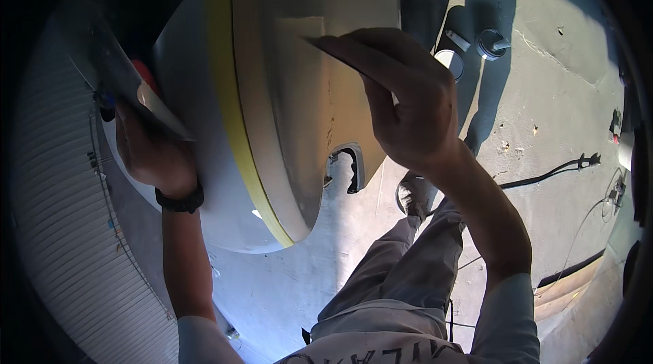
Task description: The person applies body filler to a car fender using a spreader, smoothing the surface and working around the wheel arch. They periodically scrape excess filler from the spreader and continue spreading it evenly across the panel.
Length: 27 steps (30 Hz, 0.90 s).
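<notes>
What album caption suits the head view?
Thin blade in right grip, broad blade in left grip, beside a curved panel with a yellow strip.

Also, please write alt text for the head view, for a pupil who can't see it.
A person's right grip holds a thin, flat blade in front of a pale, curved panel; whether they touch is unclear. The left grip holds a shiny, flat plate. A yellow strip runs along the panel; the floor is partly sunlit.

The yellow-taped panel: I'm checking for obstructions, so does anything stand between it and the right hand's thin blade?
Nothing visible does: the right hand holds the thin blade before the panel; whether they touch is unclear.
</notes>
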Each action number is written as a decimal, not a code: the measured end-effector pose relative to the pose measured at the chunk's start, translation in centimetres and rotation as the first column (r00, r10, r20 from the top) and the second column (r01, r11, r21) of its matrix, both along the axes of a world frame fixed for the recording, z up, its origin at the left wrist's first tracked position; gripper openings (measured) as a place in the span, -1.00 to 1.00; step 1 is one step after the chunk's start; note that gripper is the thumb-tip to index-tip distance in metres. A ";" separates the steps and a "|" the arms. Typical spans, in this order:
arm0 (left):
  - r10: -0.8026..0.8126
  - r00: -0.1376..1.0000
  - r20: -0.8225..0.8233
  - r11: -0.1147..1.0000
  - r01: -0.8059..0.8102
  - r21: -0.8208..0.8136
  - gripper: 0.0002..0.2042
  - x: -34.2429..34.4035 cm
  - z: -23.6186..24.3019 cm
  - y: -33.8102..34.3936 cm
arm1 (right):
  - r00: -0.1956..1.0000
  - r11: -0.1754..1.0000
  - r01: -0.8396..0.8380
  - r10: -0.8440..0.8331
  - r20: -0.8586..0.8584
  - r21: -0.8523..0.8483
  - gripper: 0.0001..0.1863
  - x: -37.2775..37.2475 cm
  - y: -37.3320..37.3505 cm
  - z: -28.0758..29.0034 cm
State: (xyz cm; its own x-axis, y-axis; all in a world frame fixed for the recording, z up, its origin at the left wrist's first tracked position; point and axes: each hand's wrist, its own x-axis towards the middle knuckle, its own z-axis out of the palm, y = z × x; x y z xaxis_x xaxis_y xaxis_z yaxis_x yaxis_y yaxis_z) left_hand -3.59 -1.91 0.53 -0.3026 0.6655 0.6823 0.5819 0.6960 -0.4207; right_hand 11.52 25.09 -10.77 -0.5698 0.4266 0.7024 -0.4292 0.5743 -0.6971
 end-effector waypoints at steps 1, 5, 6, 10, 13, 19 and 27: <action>-0.005 1.000 -0.006 1.000 0.005 0.001 -0.27 0.1 0.0 0.1 | 1.000 1.000 0.014 -0.014 0.008 0.013 -0.50 -1.2 0.5 0.3; -0.032 0.999 0.001 0.999 0.032 0.019 -0.30 0.1 -0.1 0.0 | 0.997 0.997 0.069 -0.067 -0.045 0.032 -0.51 -4.1 0.9 1.1; -0.060 0.998 0.010 0.998 0.060 0.020 -0.30 0.0 -0.2 -0.2 | 0.997 0.996 0.073 -0.072 -0.039 0.044 -0.51 -4.4 0.9 1.2; -0.103 0.994 0.028 0.994 0.102 0.034 -0.31 -0.2 -0.3 -0.8 | 0.998 0.996 0.069 -0.068 -0.007 0.062 -0.52 -3.9 -0.1 0.8; -0.133 0.990 0.054 0.989 0.130 0.068 -0.30 -0.3 -0.4 -0.8 | 0.997 0.999 -0.012 0.010 0.076 0.029 -0.51 -1.7 -1.7 0.6; -0.163 0.986 -0.027 0.986 0.164 0.031 -0.50 -0.3 -0.3 -0.2 | 0.978 0.983 -0.181 0.183 0.097 -0.029 -0.50 2.0 -2.0 1.4; -0.142 0.990 0.000 0.990 0.142 0.012 -0.37 -0.1 -0.1 0.0 | 0.997 0.999 0.047 -0.045 -0.058 0.020 -0.52 -5.0 1.3 0.7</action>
State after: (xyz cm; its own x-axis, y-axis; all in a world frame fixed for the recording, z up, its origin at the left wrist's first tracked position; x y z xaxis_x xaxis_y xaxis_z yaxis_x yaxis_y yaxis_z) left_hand -3.73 -1.95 0.44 -0.2061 0.6937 0.6902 0.6757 0.6111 -0.4123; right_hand 6.54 26.42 -10.11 -0.5085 0.4361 0.7424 -0.4408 0.6088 -0.6596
